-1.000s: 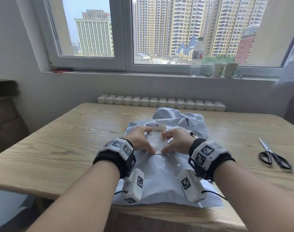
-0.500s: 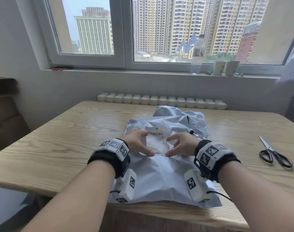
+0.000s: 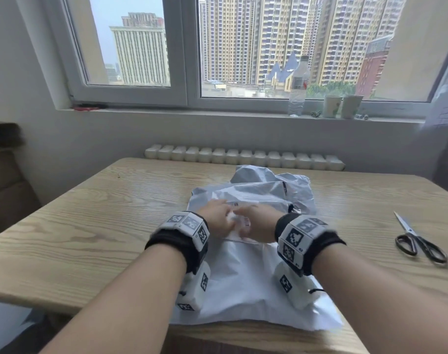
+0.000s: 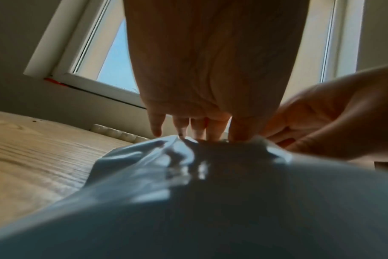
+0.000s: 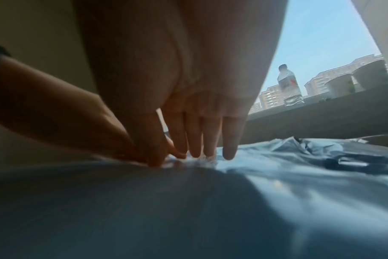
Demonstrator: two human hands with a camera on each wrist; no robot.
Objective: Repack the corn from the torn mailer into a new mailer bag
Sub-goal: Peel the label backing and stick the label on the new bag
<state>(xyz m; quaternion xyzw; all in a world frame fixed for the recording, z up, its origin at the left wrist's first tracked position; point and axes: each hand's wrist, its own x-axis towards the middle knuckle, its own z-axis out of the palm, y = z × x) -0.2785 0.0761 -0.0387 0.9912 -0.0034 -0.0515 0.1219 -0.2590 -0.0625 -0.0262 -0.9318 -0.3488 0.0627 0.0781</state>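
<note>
A pale grey new mailer bag (image 3: 243, 277) lies flat on the wooden table (image 3: 90, 226), reaching its near edge. A white barcode label (image 3: 245, 222) sits on the bag's upper part. My left hand (image 3: 217, 218) and right hand (image 3: 261, 223) lie side by side on the label, straight fingers pressing down. In the left wrist view my left fingertips (image 4: 197, 133) touch the bag (image 4: 210, 192). The right wrist view shows my right fingers (image 5: 199, 140) on the bag (image 5: 188, 210). The crumpled torn mailer (image 3: 294, 182) lies just behind. No corn shows.
Scissors (image 3: 419, 241) lie on the table to the right of the bags. A water bottle (image 3: 298, 88) and two paper cups (image 3: 341, 106) stand on the window sill. A white radiator (image 3: 243, 158) runs behind the table's far edge.
The label, held raised by its sides a second ago, now lies on the bag. Both hands have slid inward from its edges and meet over its middle.
</note>
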